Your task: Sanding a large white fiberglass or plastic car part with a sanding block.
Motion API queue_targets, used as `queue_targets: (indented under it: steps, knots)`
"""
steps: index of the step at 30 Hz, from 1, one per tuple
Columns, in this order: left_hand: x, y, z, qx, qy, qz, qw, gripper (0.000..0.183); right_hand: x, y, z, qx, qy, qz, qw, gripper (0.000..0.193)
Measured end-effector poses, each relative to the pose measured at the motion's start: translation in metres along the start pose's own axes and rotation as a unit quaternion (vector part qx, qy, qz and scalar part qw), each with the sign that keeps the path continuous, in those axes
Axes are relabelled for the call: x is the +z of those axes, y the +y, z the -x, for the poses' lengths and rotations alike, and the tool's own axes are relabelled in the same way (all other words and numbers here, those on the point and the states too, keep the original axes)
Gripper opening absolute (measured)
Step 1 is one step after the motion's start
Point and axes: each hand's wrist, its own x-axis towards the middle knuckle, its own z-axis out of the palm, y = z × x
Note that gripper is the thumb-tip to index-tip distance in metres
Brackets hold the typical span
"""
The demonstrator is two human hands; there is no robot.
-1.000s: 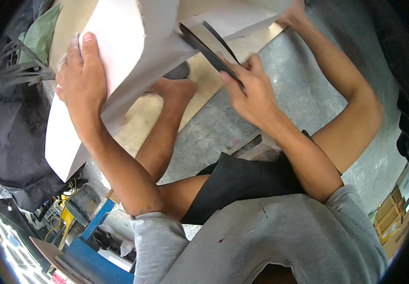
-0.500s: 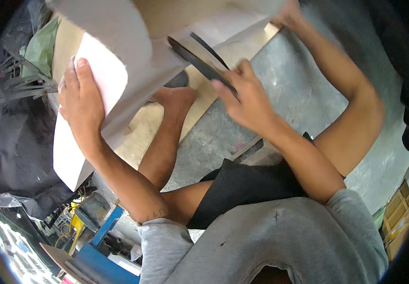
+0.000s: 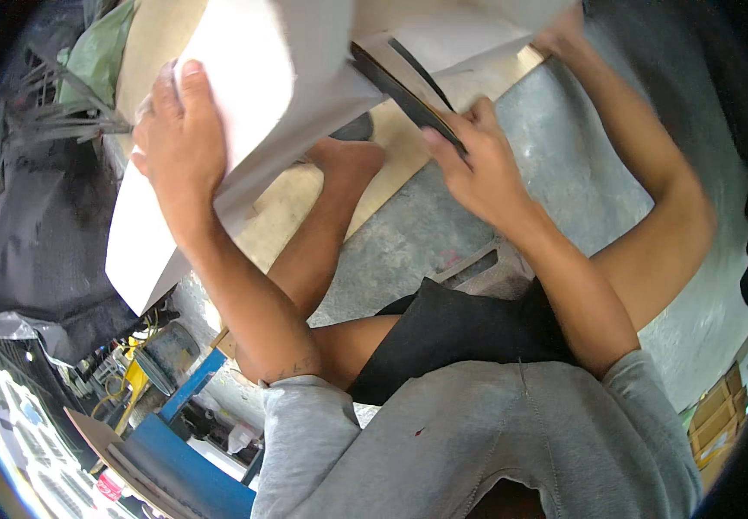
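Note:
A large curved white sheet (image 3: pixel 244 86), paper or thin card, rises across the upper part of the head view, its top cut off by the frame. My left hand (image 3: pixel 181 138) grips its left edge, thumb on the near face. My right hand (image 3: pixel 486 169) is closed around a long, flat, black tool (image 3: pixel 404 93). A second thin dark strip (image 3: pixel 421 76) runs beside it, perhaps another blade; I cannot tell its kind. The tool's far end lies against or just before the sheet's folded lower part.
My bare legs are folded around the work, one foot (image 3: pixel 348 157) on a beige board (image 3: pixel 305 203) on the grey floor (image 3: pixel 391 251). A slotted grey stool (image 3: pixel 495 272) is beneath me. Left are black sheeting (image 3: pixel 41 233) and a green bag (image 3: pixel 97 52); cardboard boxes (image 3: pixel 720 411) stand lower right.
The whole view has shifted, so the sheet, hands and legs all appear farther right and slightly higher. Both hands keep their holds on the sheet and the black tool.

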Motion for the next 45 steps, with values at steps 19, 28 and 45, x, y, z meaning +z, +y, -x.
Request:
queue_targets:
  steps: [19, 28, 45]
  knots:
    - [-0.001, -0.001, -0.002, -0.006, 0.013, 0.026, 1.000, 0.066, 0.004, -0.007, -0.020, 0.018, -0.013, -0.010, 1.000, 0.039]
    - [-0.002, 0.005, -0.001, -0.006, 0.015, 0.029, 0.999, 0.063, 0.003, -0.004, -0.026, 0.017, -0.008, -0.009, 1.000, 0.040]
    - [-0.002, 0.029, 0.133, 0.158, 0.154, 0.261, 0.940, 0.047, -0.059, 0.024, 0.065, 0.225, 0.066, -0.202, 0.951, 0.034]
